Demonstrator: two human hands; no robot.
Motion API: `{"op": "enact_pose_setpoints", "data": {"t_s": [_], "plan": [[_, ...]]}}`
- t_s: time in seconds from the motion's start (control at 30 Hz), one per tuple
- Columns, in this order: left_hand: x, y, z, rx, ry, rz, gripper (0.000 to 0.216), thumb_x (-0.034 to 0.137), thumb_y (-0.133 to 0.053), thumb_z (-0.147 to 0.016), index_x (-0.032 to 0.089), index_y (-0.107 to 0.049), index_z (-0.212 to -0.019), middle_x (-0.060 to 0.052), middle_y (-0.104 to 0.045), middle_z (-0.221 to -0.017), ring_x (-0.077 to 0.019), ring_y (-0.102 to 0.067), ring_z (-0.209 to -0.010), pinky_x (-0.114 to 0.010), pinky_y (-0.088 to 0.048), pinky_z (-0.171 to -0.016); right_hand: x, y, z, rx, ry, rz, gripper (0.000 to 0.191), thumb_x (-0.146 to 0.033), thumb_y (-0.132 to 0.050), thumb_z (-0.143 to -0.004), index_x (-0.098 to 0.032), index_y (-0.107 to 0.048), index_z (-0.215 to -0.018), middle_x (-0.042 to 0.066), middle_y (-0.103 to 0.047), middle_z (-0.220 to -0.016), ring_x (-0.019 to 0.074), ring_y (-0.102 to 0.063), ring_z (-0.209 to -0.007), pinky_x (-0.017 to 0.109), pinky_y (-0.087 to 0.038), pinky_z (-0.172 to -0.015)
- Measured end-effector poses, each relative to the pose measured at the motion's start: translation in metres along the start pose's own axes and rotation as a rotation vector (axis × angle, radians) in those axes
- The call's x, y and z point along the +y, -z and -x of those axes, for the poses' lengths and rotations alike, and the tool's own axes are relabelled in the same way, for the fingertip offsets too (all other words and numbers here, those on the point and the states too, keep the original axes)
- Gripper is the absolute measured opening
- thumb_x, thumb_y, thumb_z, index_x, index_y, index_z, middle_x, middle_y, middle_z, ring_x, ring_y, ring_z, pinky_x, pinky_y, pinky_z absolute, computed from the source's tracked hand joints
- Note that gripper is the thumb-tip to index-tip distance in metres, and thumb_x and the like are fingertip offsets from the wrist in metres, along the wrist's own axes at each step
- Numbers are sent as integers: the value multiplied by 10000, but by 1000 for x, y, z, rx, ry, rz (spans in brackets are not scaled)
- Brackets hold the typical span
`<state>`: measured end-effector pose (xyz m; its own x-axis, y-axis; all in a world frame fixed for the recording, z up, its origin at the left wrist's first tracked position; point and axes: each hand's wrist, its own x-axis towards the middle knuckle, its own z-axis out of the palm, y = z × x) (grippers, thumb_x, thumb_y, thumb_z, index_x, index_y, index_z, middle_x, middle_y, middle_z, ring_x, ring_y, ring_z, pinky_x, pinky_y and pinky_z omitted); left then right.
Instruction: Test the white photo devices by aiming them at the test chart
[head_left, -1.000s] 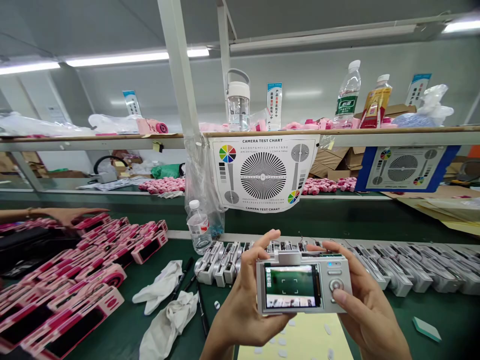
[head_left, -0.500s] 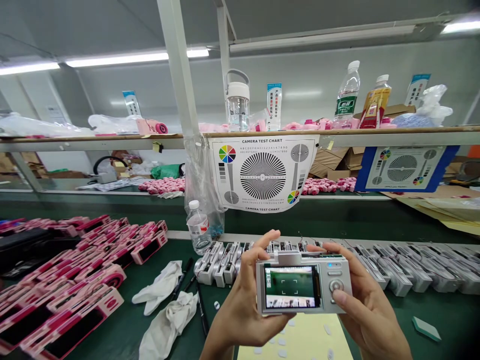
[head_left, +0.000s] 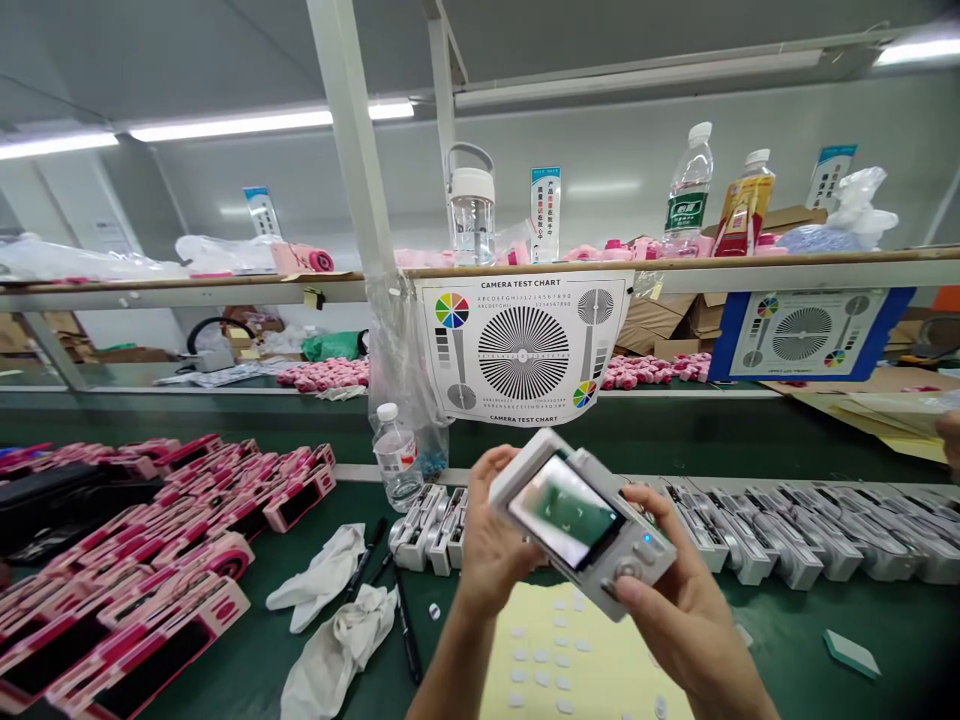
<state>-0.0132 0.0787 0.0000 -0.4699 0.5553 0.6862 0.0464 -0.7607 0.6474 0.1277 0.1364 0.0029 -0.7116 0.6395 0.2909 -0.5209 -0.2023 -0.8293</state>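
A silver digital camera (head_left: 581, 525) is held up, tilted down to the right, its lit screen showing a blurred green and white picture. My left hand (head_left: 491, 545) grips its left end, fingers mostly behind the body. My right hand (head_left: 686, 610) grips the right end, the thumb on the buttons beside a blue light. Beneath lies a yellow sheet (head_left: 585, 650) dotted with small pale pieces. Behind the camera hangs a printed camera test chart (head_left: 523, 350).
Silver camera bodies (head_left: 795, 540) line the bench's back. Pink cameras (head_left: 150, 620) crowd the left. White gloves (head_left: 341, 650), a black pen (head_left: 406, 630) and a water bottle (head_left: 397, 455) lie between. A teal-edged block (head_left: 852, 653) sits right. Part of another person's hand (head_left: 951, 435) shows at the right edge.
The camera has turned from level to tilted, its left end raised and right end lowered. Both hands moved with it. Another person's hand has appeared at the right edge.
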Motion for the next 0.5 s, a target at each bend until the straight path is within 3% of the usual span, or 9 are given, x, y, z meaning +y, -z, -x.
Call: {"op": "enact_pose_setpoints", "data": {"t_s": [0.07,0.13,0.2,0.27,0.37,0.5], "plan": [[-17,-14,9,144,148,166,500,575,-553,-760,262,-500,-1146,-51,-622,-1084,-246,-586,-1034,-379,-471,-889,8,-1,-5,22,-9,43,640,-329,-737,-688,-306,-395,-1228,32,-663,-1023,166,-649,-807,259,-510,-731],[-29,-25,20,102,279,242,601,665,-444,-770,205,-523,-1149,-99,-616,-1123,-283,-562,-1082,-420,-444,-927,12,-1,-10,49,-7,105,687,-318,-742,-680,-309,-394,-1273,47,-598,-1190,191,-620,-969,275,-490,-824],[-32,-29,28,44,302,208,686,675,-549,-692,176,-529,-1162,-125,-610,-1148,-309,-550,-1097,-432,-424,-953,11,0,-11,60,0,153,683,-320,-750,-663,-297,-441,-1272,55,-530,-1289,221,-577,-1073,296,-478,-874],[-28,-29,31,71,320,136,652,611,-634,-668,182,-546,-1151,-117,-623,-1137,-303,-553,-1094,-424,-416,-965,10,0,-11,73,-18,183,635,-346,-758,-645,-268,-512,-1225,66,-571,-1242,235,-602,-1031,314,-499,-852],[-16,-26,27,127,355,74,549,579,-613,-714,188,-591,-1099,-101,-647,-1097,-291,-551,-1101,-418,-398,-983,10,1,-9,144,-22,211,588,-373,-784,-599,-233,-591,-1136,72,-637,-1138,239,-634,-960,325,-518,-823],[-7,-29,18,-82,336,108,624,505,-785,-539,165,-627,-1037,-113,-675,-1018,-332,-600,-1008,-451,-446,-928,17,1,-10,197,31,239,545,-354,-790,-589,-220,-618,-1089,72,-642,-1136,237,-621,-995,317,-497,-864]]}}
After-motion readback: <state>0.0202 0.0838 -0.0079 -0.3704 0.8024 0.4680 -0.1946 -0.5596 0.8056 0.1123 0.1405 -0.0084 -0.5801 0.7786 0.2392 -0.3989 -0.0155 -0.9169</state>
